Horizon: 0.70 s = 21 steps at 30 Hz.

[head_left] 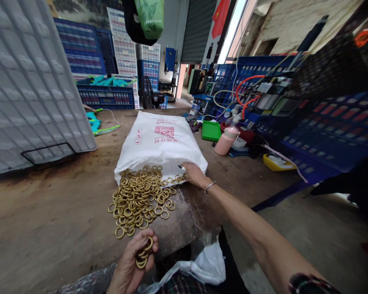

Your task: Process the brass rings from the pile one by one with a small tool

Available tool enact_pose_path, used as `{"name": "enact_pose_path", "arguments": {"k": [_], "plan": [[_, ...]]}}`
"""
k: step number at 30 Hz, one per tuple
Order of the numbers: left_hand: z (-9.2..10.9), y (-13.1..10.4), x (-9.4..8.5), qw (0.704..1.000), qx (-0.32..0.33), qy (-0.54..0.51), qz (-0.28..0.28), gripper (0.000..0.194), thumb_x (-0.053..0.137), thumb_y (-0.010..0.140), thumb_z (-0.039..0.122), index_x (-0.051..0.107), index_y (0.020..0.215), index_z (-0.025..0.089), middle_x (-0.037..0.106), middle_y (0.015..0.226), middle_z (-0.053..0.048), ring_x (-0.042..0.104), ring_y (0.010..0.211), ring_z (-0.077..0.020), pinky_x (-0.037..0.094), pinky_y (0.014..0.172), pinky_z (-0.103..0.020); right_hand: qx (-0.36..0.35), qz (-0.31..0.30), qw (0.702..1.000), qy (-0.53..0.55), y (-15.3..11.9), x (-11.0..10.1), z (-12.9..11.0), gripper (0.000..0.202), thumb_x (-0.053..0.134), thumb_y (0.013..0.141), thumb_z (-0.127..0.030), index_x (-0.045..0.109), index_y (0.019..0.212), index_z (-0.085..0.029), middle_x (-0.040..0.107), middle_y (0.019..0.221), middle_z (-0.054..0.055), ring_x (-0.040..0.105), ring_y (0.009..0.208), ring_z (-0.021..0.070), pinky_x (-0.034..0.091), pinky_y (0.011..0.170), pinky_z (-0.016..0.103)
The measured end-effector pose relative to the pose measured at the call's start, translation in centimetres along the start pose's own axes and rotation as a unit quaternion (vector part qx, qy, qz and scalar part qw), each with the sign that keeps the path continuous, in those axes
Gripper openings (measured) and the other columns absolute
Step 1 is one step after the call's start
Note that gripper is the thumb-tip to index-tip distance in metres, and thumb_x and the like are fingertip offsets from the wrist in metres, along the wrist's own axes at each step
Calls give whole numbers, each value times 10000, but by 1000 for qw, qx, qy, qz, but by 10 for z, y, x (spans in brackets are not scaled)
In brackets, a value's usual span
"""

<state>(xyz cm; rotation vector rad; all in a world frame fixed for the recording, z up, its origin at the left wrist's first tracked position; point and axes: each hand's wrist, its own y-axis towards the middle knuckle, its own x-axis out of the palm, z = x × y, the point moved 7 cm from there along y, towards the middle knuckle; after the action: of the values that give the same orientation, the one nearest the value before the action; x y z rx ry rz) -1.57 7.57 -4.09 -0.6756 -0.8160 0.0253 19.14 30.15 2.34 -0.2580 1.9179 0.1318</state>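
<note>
A white woven sack point(162, 139) with red printing lies on the table, its mouth toward me. Brass-coloured rings point(138, 192) spill from that mouth into a loose heap on the tabletop. My right hand point(196, 174), a bracelet at its wrist, is at the right side of the sack's mouth and grips the edge; its fingers are partly hidden. A small dark-tipped bit beside the fingertips is too small to name. Closer to me, below the heap, my left hand point(138, 257) is curled around several brass rings point(143, 255).
A wooden table point(64, 212) carries a translucent ribbed bin point(30, 81) at left. To the right are a pink bottle point(226, 141), a green tray point(211, 130) and a yellow dish point(278, 162). A white plastic bag point(207, 265) lies at my lap. Blue crates point(106, 96) stand behind.
</note>
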Motion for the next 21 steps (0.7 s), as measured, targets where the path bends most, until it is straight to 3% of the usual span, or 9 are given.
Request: {"name": "enact_pose_path", "arguments": {"k": [4,10,15,21], "plan": [[0,1,1,1000,-2,6,-7,286,786,544,255,659,773,142,637,731,-49,567,611,-119,341,441,-171,21,-29,995,-90,6,-7,14,380,443,738,-33,582,1086,-97,643,1024,140,578,963,226,404,814,272],[-1,3,2,999,-5,4,-32,250,769,588,249,658,786,145,636,737,-47,560,598,-110,341,438,-168,44,-76,980,-177,5,10,14,310,489,771,-93,608,1056,-75,658,988,184,603,945,254,422,810,310],[-1,4,3,999,-9,2,-40,255,779,586,262,652,774,144,633,725,-47,554,585,-105,354,449,-171,53,-66,975,-207,-5,21,2,352,476,786,-103,553,1124,-39,592,1086,231,581,984,283,426,816,352],[-1,5,5,998,-8,4,-57,277,789,581,280,645,775,142,620,716,-39,537,573,-98,349,431,-168,28,-64,982,-173,-20,36,-27,325,467,768,-87,551,1082,-82,583,1042,182,598,835,216,450,703,287]]}}
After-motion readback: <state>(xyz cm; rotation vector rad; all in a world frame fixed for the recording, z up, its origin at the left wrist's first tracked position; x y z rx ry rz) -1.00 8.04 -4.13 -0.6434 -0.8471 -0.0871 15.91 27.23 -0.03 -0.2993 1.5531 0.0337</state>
